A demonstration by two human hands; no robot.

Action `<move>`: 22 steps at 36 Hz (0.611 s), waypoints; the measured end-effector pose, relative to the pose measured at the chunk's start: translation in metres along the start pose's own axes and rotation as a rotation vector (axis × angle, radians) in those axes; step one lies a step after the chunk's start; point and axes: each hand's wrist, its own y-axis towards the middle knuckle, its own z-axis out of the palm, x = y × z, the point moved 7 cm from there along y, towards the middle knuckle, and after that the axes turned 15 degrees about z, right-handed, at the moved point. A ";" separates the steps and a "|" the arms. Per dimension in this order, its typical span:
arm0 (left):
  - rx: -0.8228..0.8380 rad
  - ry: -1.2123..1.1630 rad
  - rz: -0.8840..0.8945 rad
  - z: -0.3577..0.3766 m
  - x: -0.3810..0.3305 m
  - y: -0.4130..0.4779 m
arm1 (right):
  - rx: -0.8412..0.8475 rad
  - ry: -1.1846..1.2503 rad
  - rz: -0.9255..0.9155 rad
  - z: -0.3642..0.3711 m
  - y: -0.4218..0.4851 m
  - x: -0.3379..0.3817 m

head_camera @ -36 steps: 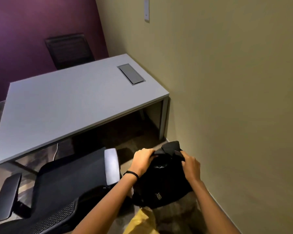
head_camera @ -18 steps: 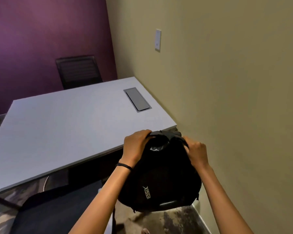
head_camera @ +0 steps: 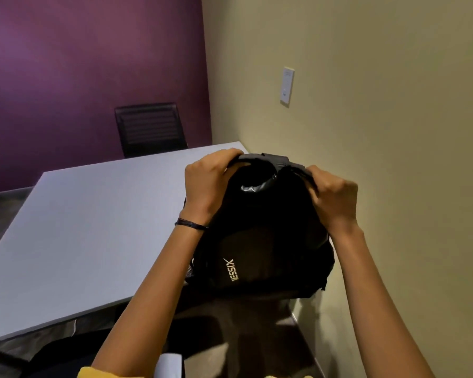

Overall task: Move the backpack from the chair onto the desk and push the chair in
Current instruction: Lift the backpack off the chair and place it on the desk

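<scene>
A black backpack [head_camera: 260,238] with pale lettering hangs in the air over the near right corner of the grey desk [head_camera: 93,227]. My left hand [head_camera: 210,184] grips the left side of its top. My right hand [head_camera: 333,197] grips the right side of its top by a strap. Its lower edge is at about the height of the desk's near edge; I cannot tell whether it touches. The black office chair [head_camera: 66,358] shows only partly at the bottom left, with a pale armrest end [head_camera: 168,365] beside my left forearm.
A beige wall [head_camera: 393,159] runs close along the right, with a white switch plate [head_camera: 287,85]. A second black chair [head_camera: 150,129] stands behind the desk against the purple wall [head_camera: 79,64]. Patterned floor shows below the backpack.
Both hands have lifted the backpack up from low beside the chair and carried it forward to the desk's near right corner. The office chair has dropped mostly out of view.
</scene>
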 end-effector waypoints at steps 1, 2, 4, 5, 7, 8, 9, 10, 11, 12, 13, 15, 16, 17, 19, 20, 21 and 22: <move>-0.009 0.010 -0.014 0.002 0.007 0.006 | -0.014 0.006 -0.017 0.004 0.010 0.001; -0.010 0.012 -0.027 0.005 0.013 0.012 | -0.017 0.018 -0.027 0.009 0.019 0.001; -0.004 0.027 -0.021 0.015 0.024 0.023 | 0.008 0.032 -0.037 0.022 0.036 0.001; -0.006 0.037 -0.011 0.019 0.028 0.029 | 0.026 0.036 -0.041 0.029 0.044 0.001; -0.013 0.049 -0.004 0.029 0.036 0.039 | 0.045 0.051 -0.043 0.041 0.057 0.000; -0.012 0.058 0.000 0.035 0.040 0.044 | 0.044 0.065 -0.040 0.046 0.063 -0.001; -0.009 0.071 0.004 0.041 0.043 0.049 | 0.044 0.083 -0.035 0.052 0.069 -0.004; -0.006 0.081 0.006 0.048 0.047 0.054 | 0.045 0.105 -0.029 0.058 0.074 -0.007; -0.003 0.082 0.006 0.056 0.051 0.058 | 0.051 0.130 -0.025 0.065 0.079 -0.009; 0.001 0.075 0.006 0.063 0.055 0.062 | 0.061 0.159 -0.023 0.072 0.083 -0.012; 0.004 0.068 0.006 0.070 0.060 0.066 | 0.074 0.191 -0.022 0.079 0.088 -0.015; 0.014 0.063 0.005 0.084 0.068 0.074 | 0.098 0.250 -0.015 0.092 0.097 -0.020; 0.021 0.064 0.008 0.090 0.072 0.078 | 0.104 0.271 -0.012 0.098 0.100 -0.021; 0.027 0.062 0.010 0.096 0.075 0.081 | 0.114 0.291 -0.008 0.104 0.104 -0.023; 0.031 0.065 0.007 0.108 0.083 0.086 | 0.134 0.311 -0.005 0.117 0.111 -0.027; 0.032 0.072 0.002 0.113 0.087 0.088 | 0.143 0.313 -0.004 0.123 0.114 -0.029; 0.035 0.081 0.000 0.118 0.090 0.090 | 0.152 0.321 -0.001 0.130 0.116 -0.032; 0.039 0.090 0.001 0.124 0.093 0.091 | 0.162 0.337 0.008 0.137 0.118 -0.035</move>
